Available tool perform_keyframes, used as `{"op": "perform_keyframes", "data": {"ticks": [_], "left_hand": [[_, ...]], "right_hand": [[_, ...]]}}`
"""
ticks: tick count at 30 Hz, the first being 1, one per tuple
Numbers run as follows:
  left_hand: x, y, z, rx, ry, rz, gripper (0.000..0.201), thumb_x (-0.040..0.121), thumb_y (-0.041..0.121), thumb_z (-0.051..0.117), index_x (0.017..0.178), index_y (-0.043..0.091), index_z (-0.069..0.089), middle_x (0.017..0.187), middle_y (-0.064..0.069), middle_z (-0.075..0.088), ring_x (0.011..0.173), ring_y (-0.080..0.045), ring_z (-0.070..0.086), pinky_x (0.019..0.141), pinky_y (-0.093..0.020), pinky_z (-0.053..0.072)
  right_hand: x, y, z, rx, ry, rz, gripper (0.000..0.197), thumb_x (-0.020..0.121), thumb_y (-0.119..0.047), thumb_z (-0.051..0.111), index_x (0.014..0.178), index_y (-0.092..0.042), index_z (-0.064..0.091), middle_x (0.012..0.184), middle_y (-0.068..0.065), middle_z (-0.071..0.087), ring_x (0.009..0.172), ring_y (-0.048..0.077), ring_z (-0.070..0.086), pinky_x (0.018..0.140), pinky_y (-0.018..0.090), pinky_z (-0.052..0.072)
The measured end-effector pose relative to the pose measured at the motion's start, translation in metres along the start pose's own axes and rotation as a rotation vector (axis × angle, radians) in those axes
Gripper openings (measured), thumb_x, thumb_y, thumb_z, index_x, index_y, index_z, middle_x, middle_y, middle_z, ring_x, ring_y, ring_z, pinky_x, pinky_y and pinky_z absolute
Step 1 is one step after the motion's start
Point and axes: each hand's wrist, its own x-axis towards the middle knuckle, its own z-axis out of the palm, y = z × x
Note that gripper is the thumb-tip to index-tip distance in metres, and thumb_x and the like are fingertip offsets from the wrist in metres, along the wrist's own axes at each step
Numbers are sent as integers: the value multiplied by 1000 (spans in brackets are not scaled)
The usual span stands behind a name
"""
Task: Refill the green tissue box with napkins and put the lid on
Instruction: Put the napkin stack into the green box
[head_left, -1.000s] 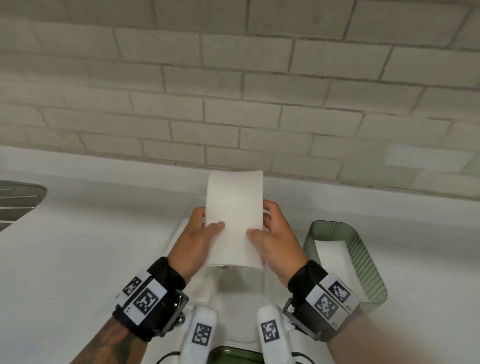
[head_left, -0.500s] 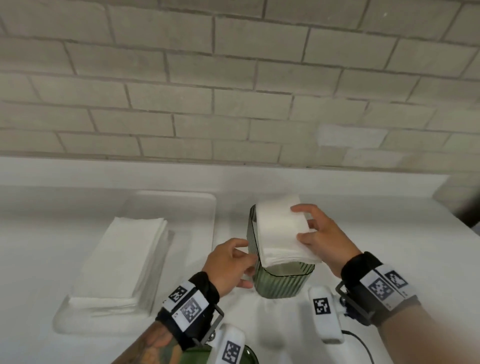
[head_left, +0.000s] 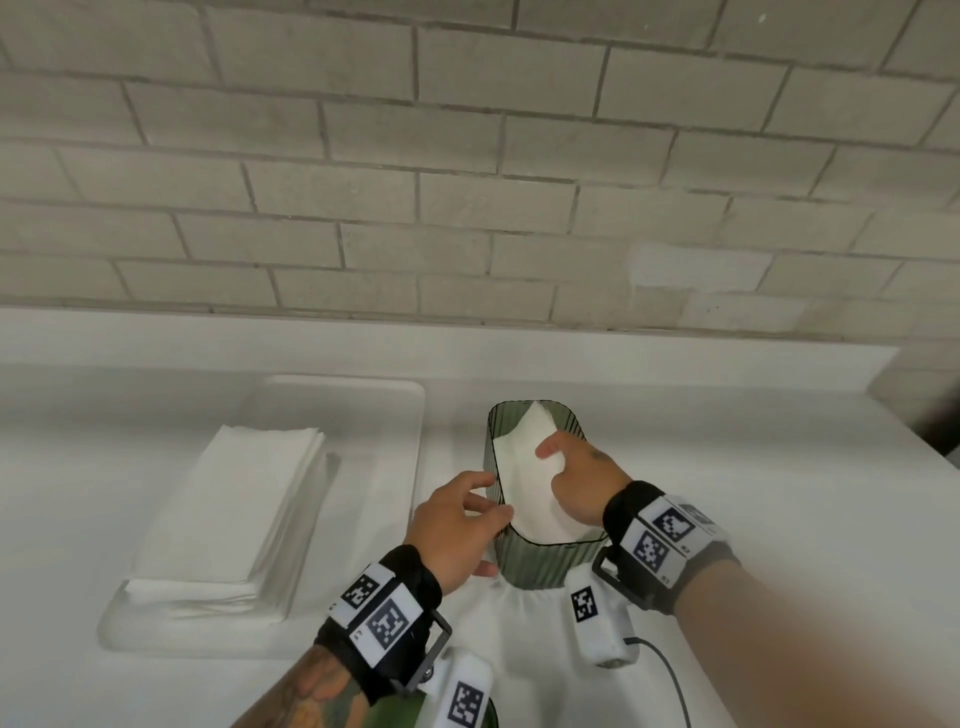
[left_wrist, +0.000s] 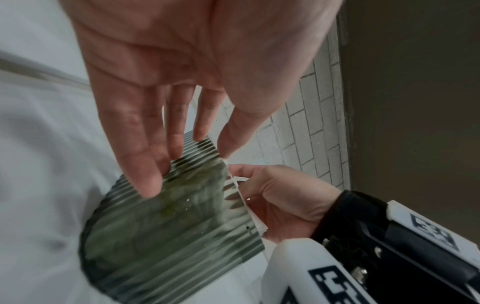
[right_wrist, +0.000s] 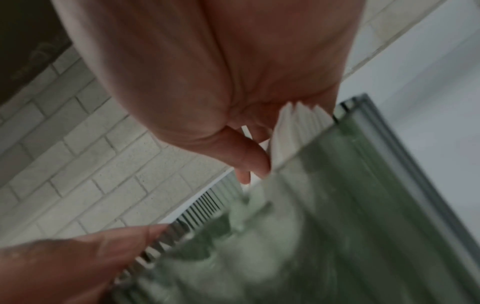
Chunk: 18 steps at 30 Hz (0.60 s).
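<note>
White paper fills your right hand (head_left: 579, 486): you pinch a folded napkin bundle (head_left: 524, 467), thumb on its upper face, the other fingers hidden under it, its edges fanning at the rim in the right wrist view. That bundle lies directly under your palm and runs away from you along the long axis of the ribbed green tissue box (head_left: 530, 564); its far corner rides up over the far rim, while its near end sits lower, inside the near wall. So the push the move needs, as I judge it, is straight down at the far end, not sideways.

Your left hand (head_left: 457, 522) lies just left of the box with relaxed, nearly straight fingers (left_wrist: 145, 164) laid against its ribbed side wall, steadying it, gripping nothing.

Further out to your left, well apart from the box, the spare napkin stack (head_left: 234, 512) rests in a clear tray (head_left: 363, 405). No lid can be made out for certain; a green edge near your left wrist may be it.
</note>
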Motion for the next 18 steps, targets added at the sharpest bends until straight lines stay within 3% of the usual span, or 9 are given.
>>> {"op": "perform_keyframes", "data": {"ticks": [6,10,15,18], "left_hand": [[2,0,2,32,10,33,38,87,18,66,120,31,54,105,-3,64,91,-20,68,62,-37,62],[3,0,2,29,12,32,39,86,16,67,121,29,55,106,-4,64,92,-21,67,61,-35,62],[5,-2,2,18,10,36,38,86,16,67,119,29,55,105,-3,63,92,-21,67,62,-35,62],[6,-3,2,8,7,33,38,85,16,66,119,30,55,107,-3,63,90,-22,68,63,-37,62]], "right_hand": [[0,-2,10,-152,-49,34,49,95,-4,39,142,-12,33,146,12,34,130,29,43,101,30,40],[-4,-9,15,-314,-111,57,54,93,-5,42,145,-10,26,145,15,25,131,32,41,104,34,41],[-11,-16,0,-362,-20,-80,58,96,-26,46,150,-16,26,162,11,-6,150,29,3,119,37,20],[-8,-21,-9,-215,-85,-77,62,98,-32,44,153,-18,21,160,7,19,144,25,27,107,31,32]]}}
